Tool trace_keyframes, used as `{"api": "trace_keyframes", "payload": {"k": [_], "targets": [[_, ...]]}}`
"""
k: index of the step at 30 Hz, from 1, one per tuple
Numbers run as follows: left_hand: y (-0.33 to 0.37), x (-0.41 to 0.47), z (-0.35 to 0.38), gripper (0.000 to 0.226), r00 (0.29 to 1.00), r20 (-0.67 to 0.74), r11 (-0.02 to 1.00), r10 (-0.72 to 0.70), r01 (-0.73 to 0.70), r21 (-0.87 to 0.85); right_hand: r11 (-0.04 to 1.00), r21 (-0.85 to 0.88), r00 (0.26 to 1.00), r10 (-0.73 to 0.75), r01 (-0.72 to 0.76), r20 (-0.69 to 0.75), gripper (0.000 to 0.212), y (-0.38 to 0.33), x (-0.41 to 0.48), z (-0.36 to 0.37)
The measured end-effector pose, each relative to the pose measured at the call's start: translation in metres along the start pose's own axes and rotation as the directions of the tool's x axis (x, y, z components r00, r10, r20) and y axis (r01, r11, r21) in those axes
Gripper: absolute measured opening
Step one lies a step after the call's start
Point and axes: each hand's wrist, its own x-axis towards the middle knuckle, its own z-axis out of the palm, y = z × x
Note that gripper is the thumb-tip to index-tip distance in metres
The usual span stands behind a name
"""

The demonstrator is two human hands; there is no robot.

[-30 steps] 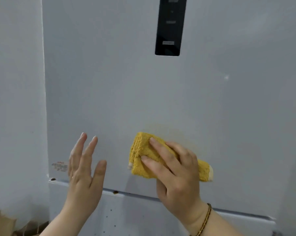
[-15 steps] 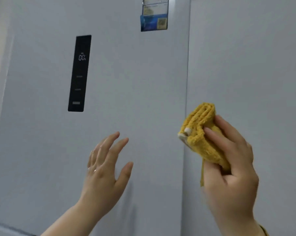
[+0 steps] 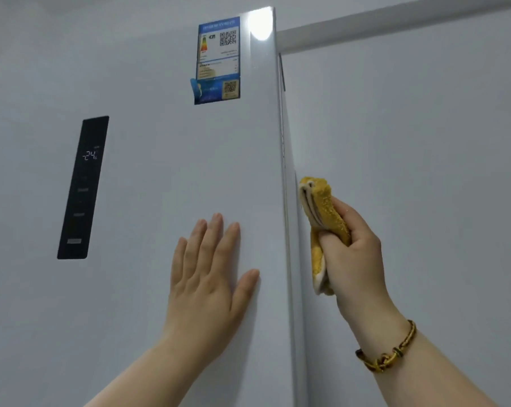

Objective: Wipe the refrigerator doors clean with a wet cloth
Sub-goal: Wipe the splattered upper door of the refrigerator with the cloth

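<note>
The white refrigerator door point(image 3: 160, 171) fills the left and middle of the head view, its right edge running down near the centre. My left hand point(image 3: 210, 271) lies flat on the door, fingers together and pointing up, close to that edge. My right hand point(image 3: 354, 259) grips a folded yellow cloth point(image 3: 321, 212) and holds it against the fridge's right side, just past the door edge. The cloth's top end sticks up above my fingers.
A black control panel point(image 3: 83, 186) showing lit digits sits on the door at left. A blue energy label point(image 3: 219, 60) with QR codes is stuck near the top. A white wall point(image 3: 424, 142) stands right of the fridge. A braided bracelet point(image 3: 386, 353) circles my right wrist.
The view has swung up and to the right. My right hand carried the cloth from the door's lower front to its right edge. My left hand rose and pressed flat on the door.
</note>
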Motion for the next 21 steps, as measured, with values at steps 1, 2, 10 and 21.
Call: {"api": "trace_keyframes", "payload": {"k": [1, 2, 10, 21], "targets": [[-0.001, -0.002, 0.001, 0.061, 1.0, 0.007, 1.0, 0.0, 0.0, 0.008, 1.0, 0.01, 1.0, 0.005, -0.005, 0.002, 0.049, 0.005, -0.001, 0.001], [-0.001, -0.002, -0.002, 0.062, 1.0, 0.018, 1.0, 0.008, -0.008, 0.02, 1.0, 0.023, 1.0, 0.004, -0.004, 0.004, 0.048, 0.008, -0.001, 0.001], [0.004, 0.024, -0.031, 0.067, 0.997, 0.055, 0.996, -0.055, 0.058, -0.063, 0.99, 0.069, 0.993, -0.12, 0.121, -0.015, 0.052, 0.019, 0.076, 0.006], [0.044, 0.044, -0.023, 0.066, 0.951, 0.088, 0.955, -0.298, 0.297, 0.027, 0.835, -0.038, 0.807, -0.518, 0.549, 0.284, 0.065, -0.054, 0.24, 0.04]]}}
